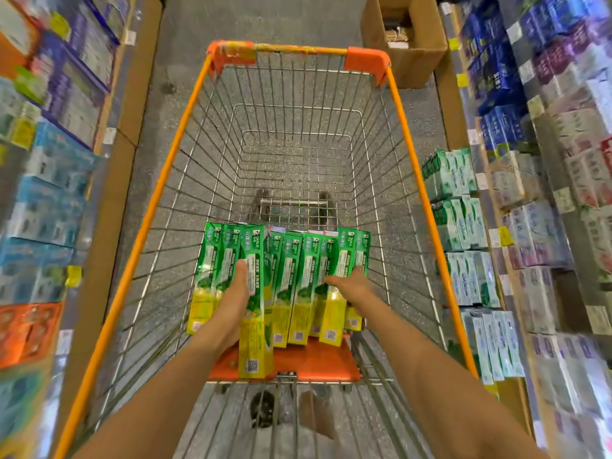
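1. Head view: A person is leaning over an orange-rimmed wire shopping cart in a store aisle, both bare arms reaching down into its near end.
2. A row of green-and-yellow toothpaste boxes is lying side by side on the cart's wire bottom, their yellow ends pointing back toward the orange plastic flap at the handle side.
3. The left hand is resting on the boxes towards the left of the row, its fingers lying straight and flat along the cardboard, gripping nothing.
4. The right hand is pressing on the boxes at the right end of the row, thumb spread to the left; whether its fingers are closing round a box cannot be told from here.
5. The far half of the cart is showing only the grey speckled floor through the wire.
6. An open cardboard carton is standing on the floor just beyond the cart's far right corner.
7. Blurred shelves of boxed goods are lining the aisle, the left shelves in blue and orange and the right shelves in blue, white and green.
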A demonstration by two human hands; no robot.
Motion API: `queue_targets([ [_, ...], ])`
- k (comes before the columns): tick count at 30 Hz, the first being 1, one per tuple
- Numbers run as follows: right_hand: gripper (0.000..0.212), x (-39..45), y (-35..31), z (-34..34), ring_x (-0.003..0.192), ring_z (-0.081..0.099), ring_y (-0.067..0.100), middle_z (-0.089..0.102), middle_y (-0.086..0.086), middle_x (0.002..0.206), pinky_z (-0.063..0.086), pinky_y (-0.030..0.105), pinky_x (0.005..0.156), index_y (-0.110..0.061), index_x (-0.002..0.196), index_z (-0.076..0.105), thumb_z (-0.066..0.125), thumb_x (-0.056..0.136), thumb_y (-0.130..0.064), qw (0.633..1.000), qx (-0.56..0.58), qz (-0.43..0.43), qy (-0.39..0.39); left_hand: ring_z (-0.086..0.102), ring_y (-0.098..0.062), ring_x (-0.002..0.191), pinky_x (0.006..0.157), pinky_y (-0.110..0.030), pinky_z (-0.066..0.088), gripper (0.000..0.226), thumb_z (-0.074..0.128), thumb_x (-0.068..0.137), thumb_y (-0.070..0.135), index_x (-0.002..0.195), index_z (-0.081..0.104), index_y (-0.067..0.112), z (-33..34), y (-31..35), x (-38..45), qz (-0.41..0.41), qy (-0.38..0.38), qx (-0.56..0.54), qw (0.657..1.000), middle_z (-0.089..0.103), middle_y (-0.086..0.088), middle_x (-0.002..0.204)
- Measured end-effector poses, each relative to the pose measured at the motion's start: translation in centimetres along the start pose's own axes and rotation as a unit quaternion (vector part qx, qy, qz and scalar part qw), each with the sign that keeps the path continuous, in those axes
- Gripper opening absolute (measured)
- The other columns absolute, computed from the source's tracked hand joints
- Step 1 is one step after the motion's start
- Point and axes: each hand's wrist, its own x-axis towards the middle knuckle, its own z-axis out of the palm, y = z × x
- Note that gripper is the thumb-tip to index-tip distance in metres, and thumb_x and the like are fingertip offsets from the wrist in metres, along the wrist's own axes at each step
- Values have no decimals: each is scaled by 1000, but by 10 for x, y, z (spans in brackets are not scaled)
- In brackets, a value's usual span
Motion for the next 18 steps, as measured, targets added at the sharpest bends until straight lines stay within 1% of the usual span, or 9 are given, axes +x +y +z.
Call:
queue_targets([
  [5, 97, 11, 2, 26, 125, 47, 32, 30, 20, 149, 43, 37, 100, -6, 150, -4, 65, 88, -32, 996, -80, 5, -27, 19, -29, 143, 115, -55, 16, 82, 27, 80, 78, 149, 17, 36, -7, -6, 7, -39, -5, -44, 998, 16, -3, 158],
  [7, 96, 14, 3, 28, 126, 46, 32, 34, 21, 147, 44, 35, 98, -2, 150, -2, 66, 88, -32, 994, -104, -3, -30, 14, -28, 144, 116, -52, 13, 73, 22, 88, 70, 150, 14, 32, -5, -4, 6, -41, 7, -40, 998, 12, -3, 158],
  [8, 92, 14, 2, 27, 117, 53, 29, 45, 21, 138, 48, 31, 89, 2, 148, 3, 64, 89, -32, 992, -121, -3, -34, 13, -27, 145, 116, -50, 11, 70, 19, 91, 65, 150, 13, 29, -3, -5, 7, -36, 12, -35, 999, 11, -3, 158],
  [9, 86, 11, -1, 25, 96, 61, 23, 57, 18, 116, 49, 25, 72, 6, 146, 11, 63, 89, -33, 990, -134, -11, -38, 13, -26, 145, 115, -48, 11, 68, 18, 93, 63, 151, 13, 28, 0, -4, 5, -33, 16, -31, 999, 11, -3, 159],
  [11, 78, 9, -4, 22, 59, 45, 10, 47, 5, 73, 35, 20, 47, 8, 140, 25, 63, 88, -36, 983, -175, -20, -50, 12, -24, 145, 115, -46, 10, 66, 17, 94, 60, 151, 11, 28, 7, -2, 2, -28, 14, -22, 999, 8, -2, 159],
  [12, 76, 8, -4, 21, 54, 37, 8, 38, 2, 67, 28, 20, 44, 7, 137, 29, 64, 87, -38, 980, -193, -17, -54, 11, -23, 145, 115, -46, 9, 64, 15, 95, 60, 151, 11, 29, 12, 0, -1, -23, 11, -22, 999, 7, -1, 159],
  [15, 66, -4, -12, 16, 49, 37, 7, 39, 1, 62, 29, 20, 44, 1, 124, 42, 62, 85, -48, 972, -230, -35, -30, 10, -22, 145, 115, -46, 9, 62, 13, 96, 58, 151, 9, 29, 20, 1, -6, -4, -5, -25, 1000, 6, 0, 159],
  [16, 73, -12, -18, 13, 48, 40, 7, 43, 2, 61, 35, 21, 46, 1, 133, 37, 58, 86, -52, 976, -207, -65, -8, 10, -22, 145, 115, -45, 9, 62, 13, 96, 58, 151, 8, 29, 22, 3, -8, 10, -12, -29, 999, 6, 0, 159],
  [18, 80, -37, -36, 8, 60, 53, 8, 59, 7, 83, 49, 27, 67, -1, 144, 29, 49, 89, -57, 984, -116, -137, 8, 15, -22, 144, 116, -46, 12, 72, 19, 90, 69, 150, 14, 30, 30, 10, -12, 27, -30, -38, 998, 13, -1, 158],
])
